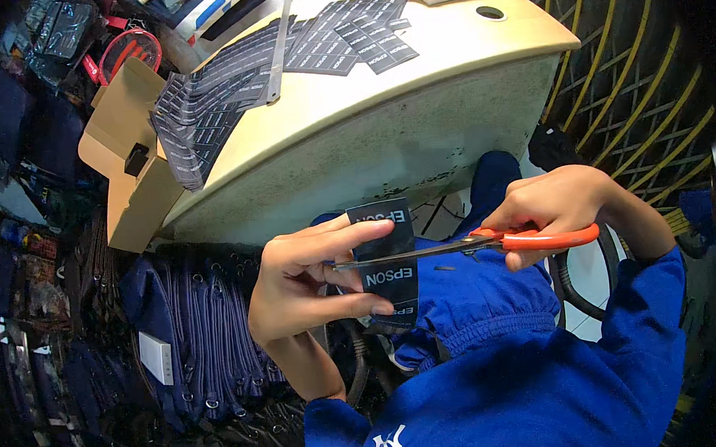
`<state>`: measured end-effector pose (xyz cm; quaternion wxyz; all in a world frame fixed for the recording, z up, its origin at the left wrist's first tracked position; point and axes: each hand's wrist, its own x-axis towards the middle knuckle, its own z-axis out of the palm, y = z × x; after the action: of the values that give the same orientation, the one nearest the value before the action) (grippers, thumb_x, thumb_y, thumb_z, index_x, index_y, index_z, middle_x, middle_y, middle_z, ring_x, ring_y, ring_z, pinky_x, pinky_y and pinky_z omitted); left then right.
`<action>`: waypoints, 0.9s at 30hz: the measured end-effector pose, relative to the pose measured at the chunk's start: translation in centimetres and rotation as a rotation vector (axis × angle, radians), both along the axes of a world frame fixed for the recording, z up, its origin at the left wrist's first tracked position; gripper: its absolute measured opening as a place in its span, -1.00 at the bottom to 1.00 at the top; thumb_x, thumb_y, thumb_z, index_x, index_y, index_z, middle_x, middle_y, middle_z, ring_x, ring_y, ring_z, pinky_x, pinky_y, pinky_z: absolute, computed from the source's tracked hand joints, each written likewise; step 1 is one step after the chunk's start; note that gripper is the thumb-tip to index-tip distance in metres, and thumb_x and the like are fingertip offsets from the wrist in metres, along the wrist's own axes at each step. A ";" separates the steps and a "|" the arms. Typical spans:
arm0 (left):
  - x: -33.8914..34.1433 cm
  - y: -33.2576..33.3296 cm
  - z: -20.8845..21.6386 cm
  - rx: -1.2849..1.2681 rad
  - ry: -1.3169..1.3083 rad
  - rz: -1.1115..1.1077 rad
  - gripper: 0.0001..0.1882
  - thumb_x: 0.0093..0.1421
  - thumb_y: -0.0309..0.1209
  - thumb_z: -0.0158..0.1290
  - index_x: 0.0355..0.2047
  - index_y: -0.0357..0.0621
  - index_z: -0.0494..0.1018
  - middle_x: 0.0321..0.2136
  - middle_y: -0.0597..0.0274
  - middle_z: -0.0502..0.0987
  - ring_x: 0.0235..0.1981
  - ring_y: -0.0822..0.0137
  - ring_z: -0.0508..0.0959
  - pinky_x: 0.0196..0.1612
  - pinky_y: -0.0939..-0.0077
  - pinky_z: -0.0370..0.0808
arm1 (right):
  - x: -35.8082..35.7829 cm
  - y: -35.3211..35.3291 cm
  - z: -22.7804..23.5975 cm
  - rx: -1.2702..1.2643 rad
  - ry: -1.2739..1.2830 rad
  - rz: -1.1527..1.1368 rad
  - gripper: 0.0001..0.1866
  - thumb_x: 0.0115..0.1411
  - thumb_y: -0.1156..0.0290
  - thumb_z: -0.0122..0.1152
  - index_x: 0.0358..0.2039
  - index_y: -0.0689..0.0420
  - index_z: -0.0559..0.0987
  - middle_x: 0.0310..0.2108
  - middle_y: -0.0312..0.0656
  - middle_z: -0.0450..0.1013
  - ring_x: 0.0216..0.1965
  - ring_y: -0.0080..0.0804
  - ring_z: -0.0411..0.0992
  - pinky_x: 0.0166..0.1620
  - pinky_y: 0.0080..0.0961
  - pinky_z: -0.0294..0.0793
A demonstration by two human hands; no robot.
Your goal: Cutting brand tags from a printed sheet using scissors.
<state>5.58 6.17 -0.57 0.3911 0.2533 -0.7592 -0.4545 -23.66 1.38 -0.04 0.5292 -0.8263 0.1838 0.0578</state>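
L hand [296, 282] holds a dark label strip [387, 259] upright in front of the lap, thumb on top edge, fingers [355, 305] curled under and pinching lower part. Strip is below the table edge, well apart from the tabletop.

R hand [552, 202] closed round orange handles of scissors [459, 246]; blades nearly shut, lying across strip's middle, between two printed panels. Cut looks under way, not through yet, I'd judge; can't tell how deep.

Progress: many cut labels [361, 36] and longer strips [201, 110] spread on the table [463, 58], some hanging over its left edge by a cardboard box [121, 157]. Metal ruler [279, 50] lies across them. So a fair batch looks done; uncut strips seem left. Share unclear.
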 end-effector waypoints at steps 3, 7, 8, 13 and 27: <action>0.3 0.1 0.0 0.021 -0.024 0.019 -0.31 -0.37 -0.60 0.37 -0.11 -0.49 0.43 -0.68 0.37 0.31 -0.59 0.59 0.18 -0.58 0.71 0.06 | 0.1 0.0 0.1 0.003 0.011 -0.020 -0.47 0.22 0.00 0.02 -0.56 0.29 0.41 -0.75 -0.22 0.20 -0.68 -0.46 0.16 -0.56 -0.41 0.16; 0.3 0.0 0.1 0.006 -0.012 0.014 -0.31 -0.37 -0.59 0.37 -0.12 -0.50 0.43 -0.70 0.37 0.32 -0.59 0.58 0.17 -0.57 0.69 0.07 | 0.1 0.0 0.2 -0.006 0.019 -0.015 -0.48 0.21 0.00 0.03 -0.54 0.30 0.43 -0.75 -0.20 0.22 -0.68 -0.43 0.17 -0.56 -0.40 0.17; 0.2 0.0 0.4 -0.019 -0.042 0.005 -0.31 -0.37 -0.59 0.37 -0.12 -0.50 0.44 -0.70 0.36 0.32 -0.58 0.57 0.17 -0.56 0.68 0.07 | 0.2 0.0 0.3 -0.006 0.019 -0.015 -0.48 0.21 0.00 0.03 -0.54 0.30 0.43 -0.75 -0.20 0.22 -0.68 -0.43 0.17 -0.56 -0.40 0.17; 0.2 0.2 0.2 -0.033 -0.034 -0.006 -0.32 -0.37 -0.58 0.37 -0.13 -0.51 0.44 -0.68 0.34 0.37 -0.58 0.57 0.19 -0.56 0.69 0.09 | 0.2 -0.1 0.3 -0.023 0.014 0.007 -0.49 0.20 0.01 0.05 -0.51 0.31 0.48 -0.74 -0.17 0.25 -0.68 -0.42 0.22 -0.56 -0.39 0.18; 0.0 0.4 0.8 -0.030 -0.050 -0.023 -0.33 -0.36 -0.57 0.37 -0.13 -0.49 0.44 -0.68 0.31 0.41 -0.58 0.56 0.23 -0.56 0.68 0.11 | 0.0 -0.3 0.2 -0.031 -0.023 0.031 -0.50 0.14 0.04 0.16 -0.62 0.27 0.38 -0.81 -0.21 0.23 -0.76 -0.39 0.24 -0.66 -0.44 0.15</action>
<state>5.58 6.61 0.21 0.3703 0.2501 -0.7783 -0.4411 -23.63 1.04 0.20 0.5176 -0.8378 0.1656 0.0535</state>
